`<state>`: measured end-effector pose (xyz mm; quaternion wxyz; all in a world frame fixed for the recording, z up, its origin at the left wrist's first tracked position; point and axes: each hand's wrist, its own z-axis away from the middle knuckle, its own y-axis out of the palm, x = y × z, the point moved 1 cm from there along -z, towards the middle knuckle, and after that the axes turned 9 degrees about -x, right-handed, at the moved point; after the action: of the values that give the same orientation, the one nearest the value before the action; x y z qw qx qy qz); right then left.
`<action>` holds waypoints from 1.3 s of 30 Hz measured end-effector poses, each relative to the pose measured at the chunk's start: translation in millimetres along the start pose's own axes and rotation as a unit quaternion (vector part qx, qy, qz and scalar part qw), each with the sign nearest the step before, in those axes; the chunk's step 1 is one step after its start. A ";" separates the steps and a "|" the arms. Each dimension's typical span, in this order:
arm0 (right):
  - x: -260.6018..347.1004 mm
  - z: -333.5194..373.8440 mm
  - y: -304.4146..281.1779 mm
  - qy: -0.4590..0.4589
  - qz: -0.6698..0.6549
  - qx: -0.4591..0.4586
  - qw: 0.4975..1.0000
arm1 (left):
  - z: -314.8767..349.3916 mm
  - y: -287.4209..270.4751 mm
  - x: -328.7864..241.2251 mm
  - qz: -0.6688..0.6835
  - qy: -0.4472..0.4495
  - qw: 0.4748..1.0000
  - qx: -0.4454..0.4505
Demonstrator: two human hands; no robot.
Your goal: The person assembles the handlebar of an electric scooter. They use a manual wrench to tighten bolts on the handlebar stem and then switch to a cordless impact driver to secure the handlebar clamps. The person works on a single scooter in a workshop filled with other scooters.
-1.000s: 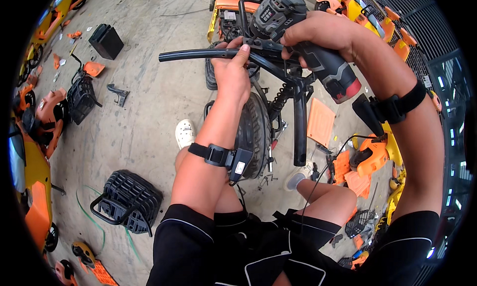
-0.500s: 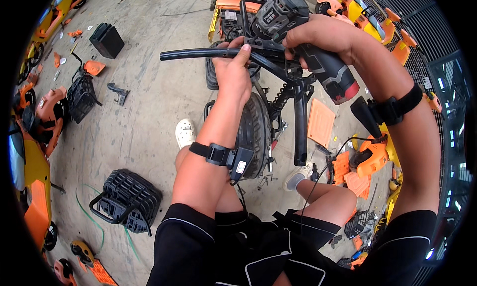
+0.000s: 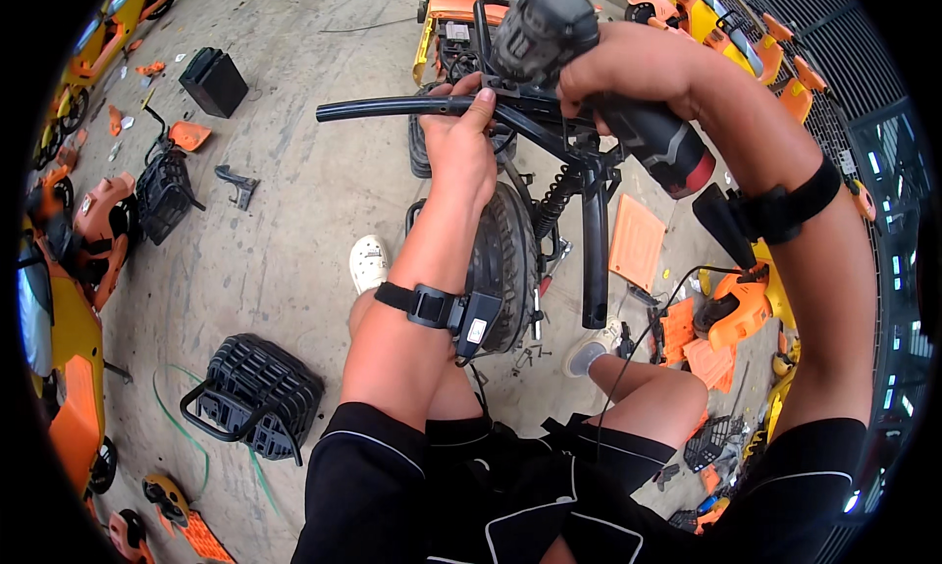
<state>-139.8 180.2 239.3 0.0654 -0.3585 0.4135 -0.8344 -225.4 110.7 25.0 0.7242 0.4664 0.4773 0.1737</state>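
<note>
1. Since a second ago, little has changed: the right hand (image 3: 628,69) stays wrapped round the grip of the cordless power driver (image 3: 589,64), and its grey head keeps bearing down on the junction of the black handlebar frame (image 3: 549,132). The driver sits a touch more upright than before.
2. The left hand (image 3: 461,137) remains closed on the handlebar frame's horizontal tube, thumb across the top, bracing it. Both hands are close together, each clamped on its own thing.
3. My reading: the fastening work at the junction is ongoing, with no shift of grip.
4. The handlebar frame stands over a black tyre (image 3: 505,260) between the person's knees, above the concrete floor (image 3: 294,221).
5. Packages and panels: a black box (image 3: 214,81) lies far left on the floor; a flat orange ribbed panel (image 3: 636,242) lies to the right of the frame; two black plastic baskets (image 3: 253,397) sit to the left, one near the knee and one further off.
6. A small white label shows on the wrist-strap device (image 3: 471,324); its print is too small to tell.
</note>
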 end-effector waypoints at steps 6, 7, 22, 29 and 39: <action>-4.4 -2.7 -7.6 0.037 -0.063 -0.006 0.997 | 1.1 2.3 -0.6 -0.003 -0.002 1.000 -0.006; -5.7 -3.3 -6.8 0.034 -0.073 -0.007 0.997 | 0.4 0.5 -0.5 0.001 0.000 1.000 -0.005; -10.0 12.3 22.0 -0.104 0.159 -0.036 0.981 | -2.6 -2.7 1.0 0.017 -0.013 1.000 -0.013; -21.0 -4.7 1.5 -0.036 0.008 -0.013 0.999 | -1.1 -1.2 0.7 -0.002 -0.001 1.000 -0.005; -24.1 -27.2 17.6 -0.042 0.048 -0.091 0.994 | -5.4 -5.9 3.1 -0.006 0.004 1.000 -0.007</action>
<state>-143.1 196.1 202.3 0.0902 -0.3776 0.5010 -0.7734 -229.7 112.7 17.8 0.7262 0.4582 0.4818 0.1746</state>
